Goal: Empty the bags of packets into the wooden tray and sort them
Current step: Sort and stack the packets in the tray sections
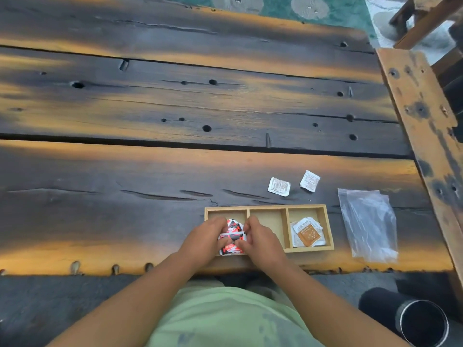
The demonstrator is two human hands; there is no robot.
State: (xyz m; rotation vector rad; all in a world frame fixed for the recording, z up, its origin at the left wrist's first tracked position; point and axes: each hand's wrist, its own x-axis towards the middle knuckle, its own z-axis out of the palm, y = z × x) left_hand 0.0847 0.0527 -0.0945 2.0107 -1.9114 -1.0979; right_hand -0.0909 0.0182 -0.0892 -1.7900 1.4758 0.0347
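A wooden tray (266, 208) with three compartments sits near the table's front edge. In its left compartment lies a pile of red, black and white packets (231, 236). My left hand (206, 237) and my right hand (259, 237) grip that pile from either side, fingers curled around it. The middle compartment holds nothing. The right compartment holds orange and white packets (307, 234). Two white packets (278, 186) (310, 180) lie on the table behind the tray. Clear plastic bags (368, 224) lie flat to the right of the tray.
The dark, scorched wooden table (175, 108) stretches far to the back and left. A wooden plank (423, 116) runs along its right side. A black cylinder (421, 321) stands on the floor at lower right.
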